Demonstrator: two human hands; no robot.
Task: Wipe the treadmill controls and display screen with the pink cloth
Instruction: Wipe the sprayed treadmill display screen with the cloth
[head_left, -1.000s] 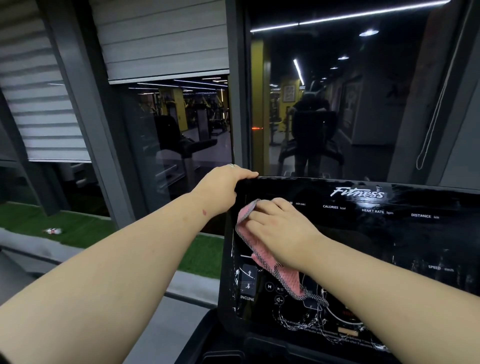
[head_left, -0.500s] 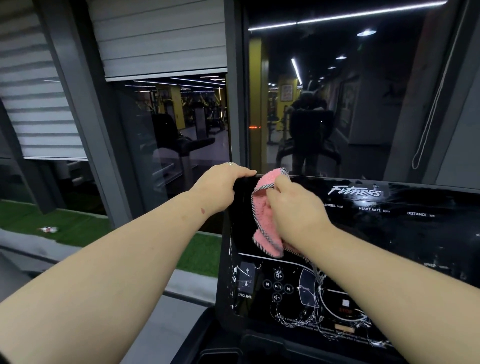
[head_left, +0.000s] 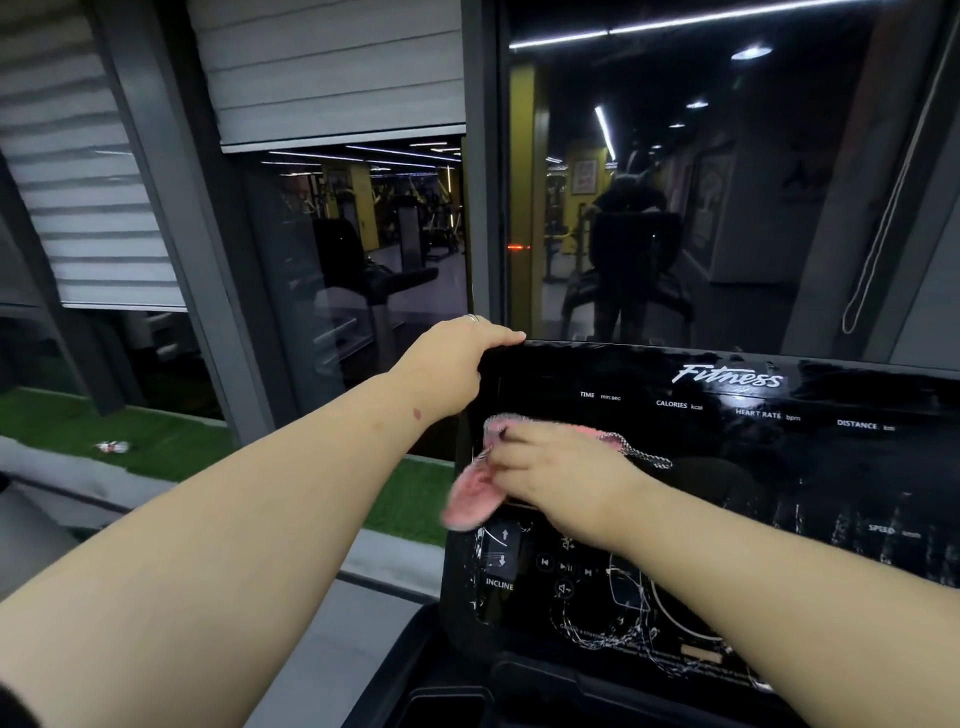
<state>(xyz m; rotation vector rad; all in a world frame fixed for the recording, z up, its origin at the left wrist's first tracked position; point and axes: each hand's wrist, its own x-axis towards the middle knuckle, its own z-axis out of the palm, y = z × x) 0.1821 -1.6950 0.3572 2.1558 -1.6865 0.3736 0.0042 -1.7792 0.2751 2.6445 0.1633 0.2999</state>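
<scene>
The black treadmill console (head_left: 727, 467) fills the lower right, with a dark display screen (head_left: 810, 457) labelled TIME, CALORIES, HEART RATE and DISTANCE. Below sit the control buttons (head_left: 561, 566) and the INCLINE keys, marked with white streaks. My left hand (head_left: 457, 364) grips the console's top left corner. My right hand (head_left: 561, 473) presses the pink cloth (head_left: 472, 499) against the left part of the screen. The cloth is blurred, part of it hanging past the console's left edge.
A dark window (head_left: 675, 182) stands right behind the console and reflects the gym and a person at a treadmill. Grey roller blinds (head_left: 332, 67) hang at upper left. A strip of green turf (head_left: 171, 447) and a grey ledge lie below left.
My right hand has swept the cloth from the console's top edge down and left across the screen. My left hand has kept its grip on the corner.
</scene>
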